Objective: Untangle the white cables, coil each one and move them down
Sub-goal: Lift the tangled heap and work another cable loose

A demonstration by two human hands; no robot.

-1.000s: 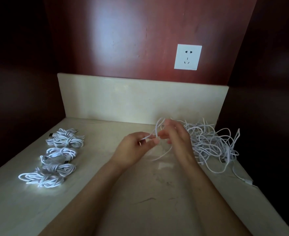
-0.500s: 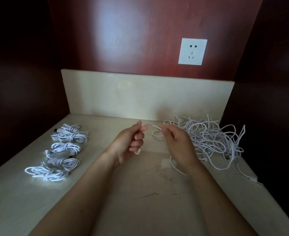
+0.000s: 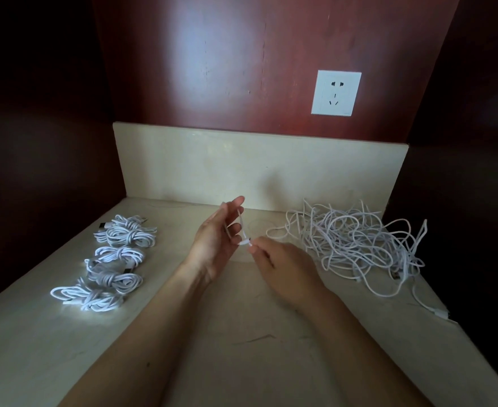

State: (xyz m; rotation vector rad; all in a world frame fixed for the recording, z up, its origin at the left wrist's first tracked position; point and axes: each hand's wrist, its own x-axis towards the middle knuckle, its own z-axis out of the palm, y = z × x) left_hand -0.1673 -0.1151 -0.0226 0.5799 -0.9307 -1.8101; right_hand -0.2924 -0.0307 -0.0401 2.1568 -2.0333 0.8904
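Observation:
A tangled heap of white cables (image 3: 356, 245) lies on the counter at the right, near the back wall. Several coiled white cables (image 3: 115, 259) lie in a row on the left. My left hand (image 3: 218, 242) is raised palm-up in the middle, fingers mostly straight, with a white cable (image 3: 241, 227) running across its fingers. My right hand (image 3: 280, 265) sits just right of it, knuckles up, and pinches that same cable at its fingertips. The cable's run back to the heap is hidden behind my right hand.
The beige stone counter (image 3: 241, 333) has a raised back ledge and dark wooden walls on both sides. A white wall socket (image 3: 335, 92) sits above the ledge. One cable end (image 3: 435, 312) trails off the heap toward the counter's right edge.
My left hand turned palm-up and spread its fingers, with the cable now laid over them. My right hand dropped lower and nearer, still pinching the cable.

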